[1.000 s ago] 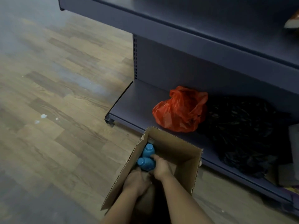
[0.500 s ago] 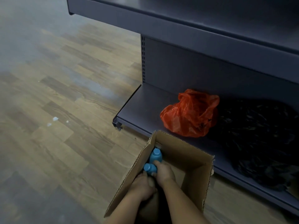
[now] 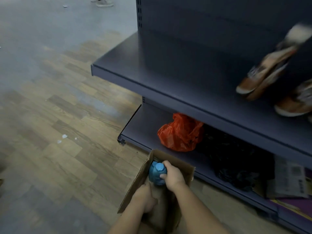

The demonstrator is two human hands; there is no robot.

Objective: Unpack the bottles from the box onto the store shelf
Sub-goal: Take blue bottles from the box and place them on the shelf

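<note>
Fingers of the right hand [image 3: 173, 177] were clamped round the blue bottle [image 3: 156, 174], which had come up from deep in the box [image 3: 135, 184] to its rim; left hand [image 3: 145, 198] sat lower inside, grip impossible to tell, so lift-out towards the shelf [image 3: 168, 78] looked underway.

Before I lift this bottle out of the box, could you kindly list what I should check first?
1. Right hand grips the blue bottle near its cap: ok.
2. What the left hand holds inside the cardboard box: cannot tell.
3. Bare room on the middle shelf, left end: ok.
4. Shoes lie apart from that spot, to the right: ok.
5. Room on the bottom shelf behind the box: not ok, red plastic bag and black bag lie there.
</note>
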